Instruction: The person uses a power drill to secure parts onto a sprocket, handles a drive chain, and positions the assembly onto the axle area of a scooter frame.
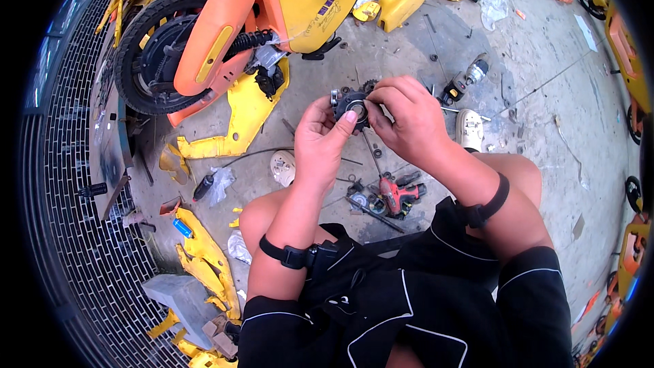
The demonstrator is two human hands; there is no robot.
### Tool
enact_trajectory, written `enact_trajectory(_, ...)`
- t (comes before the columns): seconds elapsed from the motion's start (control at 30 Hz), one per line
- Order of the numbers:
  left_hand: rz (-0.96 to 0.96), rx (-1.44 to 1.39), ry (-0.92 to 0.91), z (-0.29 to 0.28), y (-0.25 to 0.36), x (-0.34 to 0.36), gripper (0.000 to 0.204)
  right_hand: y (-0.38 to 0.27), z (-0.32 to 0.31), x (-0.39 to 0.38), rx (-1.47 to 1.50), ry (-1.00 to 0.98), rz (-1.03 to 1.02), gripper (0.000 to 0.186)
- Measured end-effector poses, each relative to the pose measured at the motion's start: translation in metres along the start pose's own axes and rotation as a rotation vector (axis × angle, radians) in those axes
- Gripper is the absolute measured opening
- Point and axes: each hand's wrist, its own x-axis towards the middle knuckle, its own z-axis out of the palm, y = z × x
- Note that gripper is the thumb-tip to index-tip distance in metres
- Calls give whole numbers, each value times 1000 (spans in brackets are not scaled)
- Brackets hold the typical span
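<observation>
Both my hands meet at the middle of the view, above the concrete floor. My left hand [319,138] grips a dark ring-shaped part [353,104] from its left side, with the thumb pressed on the front. A paler round centre shows inside the ring, and a small shiny metal piece sits by its upper left. The fingers of my right hand [414,117] are bent and pinched at the ring's right edge. Whether they also hold something small is hidden. Below, a red and black cordless drill [399,195] lies on the floor between my feet.
An orange and yellow scooter [216,48] lies ahead to the left, by a yellow body panel [235,119]. A second power tool [466,79] rests beyond my right shoe [470,128]. Nuts, rods and plastic bags are scattered about. More scooters [627,48] line the right edge.
</observation>
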Motion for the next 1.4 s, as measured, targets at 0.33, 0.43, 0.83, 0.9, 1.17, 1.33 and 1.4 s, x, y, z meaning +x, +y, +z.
enact_trajectory(0.33, 7, 1, 6, -3, -3, -1, 29, 2, -4, 3, 404, -201, 429, 35)
enact_trajectory(0.43, 16, 13, 9, 0, -2, -2, 28, 4, -13, 5, 670, -410, 750, 34)
enact_trajectory(0.83, 58, 145, 12, 0, -6, 0, 28, 10, 5, -3, 619, -301, 696, 29)
enact_trajectory(0.9, 34, 108, 32, 0, -4, 0, 29, 14, 3, 1, 668, -387, 783, 31)
enact_trajectory(1.17, -21, 61, 15, -3, -3, -1, 32, 13, -6, 4, 714, -493, 804, 34)
enact_trajectory(1.33, 18, 162, 36, -2, -1, -4, 30, 7, -7, 7, 682, -477, 820, 32)
enact_trajectory(1.4, 40, 176, 35, -2, -1, -5, 29, 5, -5, 6, 659, -441, 775, 32)
